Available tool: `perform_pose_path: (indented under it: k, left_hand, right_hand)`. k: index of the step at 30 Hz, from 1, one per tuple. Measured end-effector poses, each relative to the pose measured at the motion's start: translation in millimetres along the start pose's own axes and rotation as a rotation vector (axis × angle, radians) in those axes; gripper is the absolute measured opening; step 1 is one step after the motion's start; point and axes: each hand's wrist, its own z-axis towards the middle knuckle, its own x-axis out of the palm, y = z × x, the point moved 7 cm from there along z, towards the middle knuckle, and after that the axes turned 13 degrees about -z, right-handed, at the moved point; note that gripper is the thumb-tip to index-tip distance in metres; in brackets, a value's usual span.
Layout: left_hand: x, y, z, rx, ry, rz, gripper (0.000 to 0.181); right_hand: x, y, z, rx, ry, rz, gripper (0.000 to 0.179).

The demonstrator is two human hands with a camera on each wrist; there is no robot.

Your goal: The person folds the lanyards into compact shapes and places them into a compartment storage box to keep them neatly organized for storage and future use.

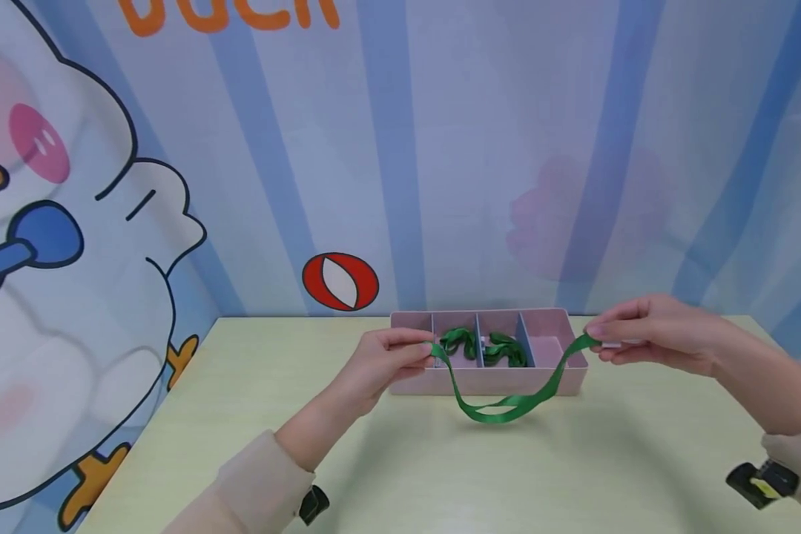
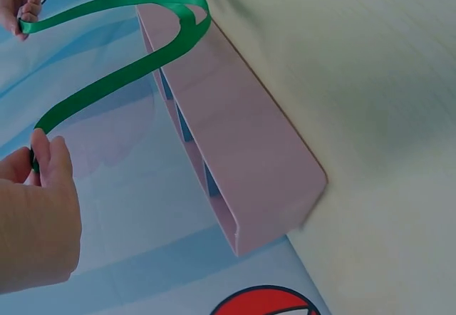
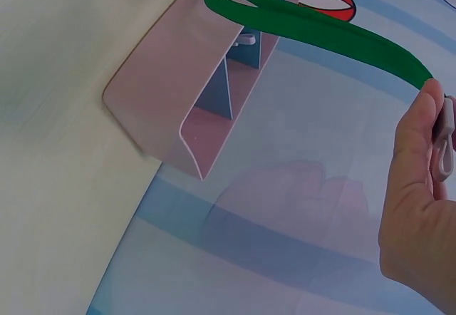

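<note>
A green ribbon lanyard [image 1: 500, 411] sags in a doubled curve between both hands, in front of the pink box [image 1: 487, 382]. My left hand [image 1: 390, 363] pinches one end between thumb and fingers, near the box's left side. At the other end, my right hand [image 1: 661, 334] grips the ribbon just past the box's right end. A pale looped strap [image 3: 446, 155] pokes out of the right hand's fingers in the right wrist view. Two bundled green lanyards [image 1: 459, 341] [image 1: 505, 350] lie in the box's middle compartments.
Blue dividers [image 1: 527, 341] split the box, which stands at the back of the pale yellow table [image 1: 274, 415]. Right behind it hangs a striped blue backdrop [image 1: 454, 185] with a cartoon duck. Dark devices [image 1: 761, 482] sit at both wrists.
</note>
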Motion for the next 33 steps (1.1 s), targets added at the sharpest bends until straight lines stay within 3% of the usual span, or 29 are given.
perform_pose_path:
  k: [9,15,27,33]
  left_hand:
    - [14.5,-4.9,3.7,-0.002,0.037,0.033,0.027]
    - [22.3,-4.7,5.0,0.003,0.052,0.025,0.027]
    - [40.9,-3.3,9.3,-0.017,0.048,-0.019,0.027]
    - [53.7,-0.6,9.0,-0.027,0.043,-0.056,0.025]
  right_hand:
    - [12.6,12.1,12.1,0.017,-0.022,-0.018,0.013]
    - [22.7,20.9,19.5,-0.005,-0.001,0.027,0.013]
    - [44.2,37.9,33.0,-0.006,0.027,-0.011,0.033]
    - [56.5,44.5,39.7,-0.017,0.054,0.029,0.029]
